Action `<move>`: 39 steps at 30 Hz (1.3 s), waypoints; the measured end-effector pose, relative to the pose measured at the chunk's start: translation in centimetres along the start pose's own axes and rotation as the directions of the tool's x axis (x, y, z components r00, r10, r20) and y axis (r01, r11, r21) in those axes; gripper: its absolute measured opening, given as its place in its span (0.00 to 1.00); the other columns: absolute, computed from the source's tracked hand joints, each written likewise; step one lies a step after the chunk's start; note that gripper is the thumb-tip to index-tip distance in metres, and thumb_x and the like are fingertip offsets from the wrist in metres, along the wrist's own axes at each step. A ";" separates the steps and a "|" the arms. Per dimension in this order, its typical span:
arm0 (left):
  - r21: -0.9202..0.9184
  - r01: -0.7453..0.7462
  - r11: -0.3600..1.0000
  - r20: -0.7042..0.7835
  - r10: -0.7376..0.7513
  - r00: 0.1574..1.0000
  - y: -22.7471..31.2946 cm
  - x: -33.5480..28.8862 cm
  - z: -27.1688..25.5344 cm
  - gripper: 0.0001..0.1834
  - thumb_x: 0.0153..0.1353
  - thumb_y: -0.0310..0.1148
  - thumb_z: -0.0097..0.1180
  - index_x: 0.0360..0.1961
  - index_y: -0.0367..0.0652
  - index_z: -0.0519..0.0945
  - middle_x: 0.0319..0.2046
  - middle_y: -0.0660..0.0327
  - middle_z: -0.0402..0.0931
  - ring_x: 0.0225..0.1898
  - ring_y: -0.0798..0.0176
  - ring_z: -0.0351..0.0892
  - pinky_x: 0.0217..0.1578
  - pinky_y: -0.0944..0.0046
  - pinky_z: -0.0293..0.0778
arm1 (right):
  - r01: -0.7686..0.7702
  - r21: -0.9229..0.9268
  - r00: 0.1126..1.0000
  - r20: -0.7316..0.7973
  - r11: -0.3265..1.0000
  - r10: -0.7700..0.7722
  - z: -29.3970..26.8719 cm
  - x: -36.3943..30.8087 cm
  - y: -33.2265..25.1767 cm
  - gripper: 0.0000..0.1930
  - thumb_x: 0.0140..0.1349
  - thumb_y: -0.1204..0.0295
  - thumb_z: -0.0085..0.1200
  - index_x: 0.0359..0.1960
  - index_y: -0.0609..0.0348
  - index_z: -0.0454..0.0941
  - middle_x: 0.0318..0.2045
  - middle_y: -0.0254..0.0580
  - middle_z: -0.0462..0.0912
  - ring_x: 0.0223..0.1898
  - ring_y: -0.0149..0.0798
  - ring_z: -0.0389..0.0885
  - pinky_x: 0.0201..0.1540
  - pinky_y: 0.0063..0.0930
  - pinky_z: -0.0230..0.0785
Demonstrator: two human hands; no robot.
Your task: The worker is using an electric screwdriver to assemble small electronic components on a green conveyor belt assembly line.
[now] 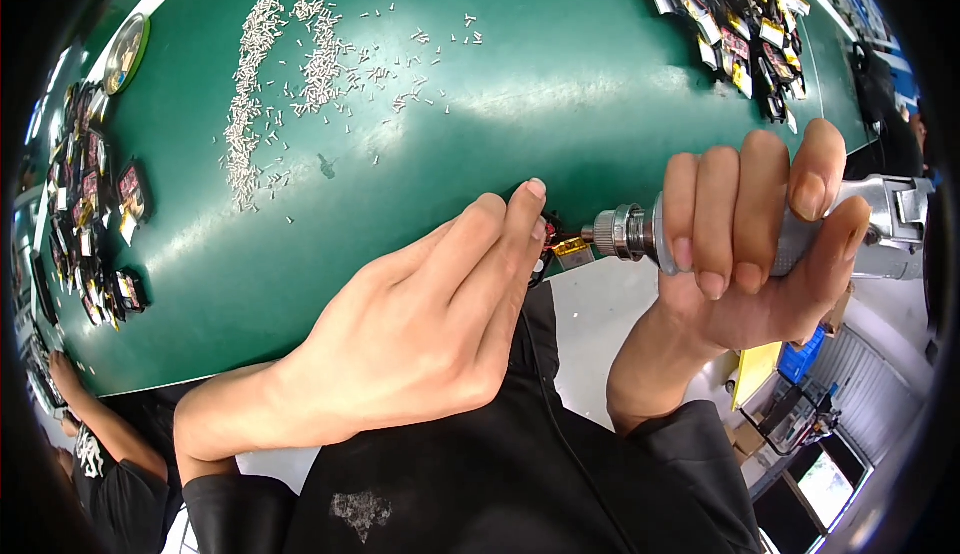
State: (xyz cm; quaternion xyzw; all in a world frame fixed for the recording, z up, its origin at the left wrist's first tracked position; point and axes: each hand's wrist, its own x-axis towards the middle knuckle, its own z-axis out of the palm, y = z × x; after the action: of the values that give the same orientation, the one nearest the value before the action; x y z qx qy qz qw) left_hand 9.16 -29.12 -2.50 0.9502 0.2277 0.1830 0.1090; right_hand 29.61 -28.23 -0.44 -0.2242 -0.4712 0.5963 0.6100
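Observation:
My right hand [745,254] is wrapped round a grey electric screwdriver [625,232], which lies nearly level with its tip pointing left. That tip meets a small electronic assembly [572,251] at the table's near edge. Part of the assembly shows a silver battery with yellow tape and a bit of red and black. My left hand [420,319] holds it from the left with the fingers together, and they hide most of it. Whether a screw sits at the tip cannot be made out.
Many loose small screws [320,69] lie scattered over the green table [560,64]. Similar assemblies are heaped at the left [85,194] and the far right [740,24]. A round container [125,54] stands far left. Another person's arm [110,419] reaches in at lower left.

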 end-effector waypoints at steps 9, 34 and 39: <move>0.038 -0.020 0.999 -0.058 0.022 0.998 0.0 -0.4 0.5 0.26 0.33 0.20 0.55 0.39 0.20 0.76 0.48 0.40 0.72 0.38 0.52 0.74 0.33 0.61 0.77 | -0.011 0.081 1.000 0.024 0.997 0.009 -0.5 0.6 0.4 0.13 0.71 0.59 0.36 0.36 0.55 0.66 0.13 0.26 0.62 0.12 0.23 0.60 0.22 0.20 0.57; 0.037 -0.013 0.999 -0.091 0.017 0.996 0.0 -0.6 0.8 0.23 0.34 0.21 0.56 0.37 0.21 0.77 0.45 0.41 0.74 0.37 0.53 0.74 0.32 0.63 0.78 | -0.020 0.016 0.999 0.036 1.000 0.020 0.4 0.2 0.3 0.12 0.69 0.60 0.41 0.33 0.53 0.65 0.12 0.26 0.62 0.13 0.23 0.61 0.22 0.20 0.57; 0.061 -0.038 0.997 -0.077 0.043 0.996 0.0 -0.2 0.4 0.22 0.35 0.20 0.56 0.37 0.21 0.77 0.46 0.41 0.73 0.37 0.53 0.74 0.33 0.62 0.77 | -0.022 -0.211 0.981 0.185 0.977 0.062 1.2 0.6 -0.3 0.11 0.69 0.61 0.42 0.31 0.53 0.62 0.13 0.26 0.63 0.12 0.23 0.61 0.20 0.19 0.58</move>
State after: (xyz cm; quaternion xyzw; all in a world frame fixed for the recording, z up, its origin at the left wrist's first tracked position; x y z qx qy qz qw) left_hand 9.14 -29.22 -2.93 0.9495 0.2177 0.2154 0.0680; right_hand 28.61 -28.06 0.53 -0.2388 -0.5823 0.5752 0.5225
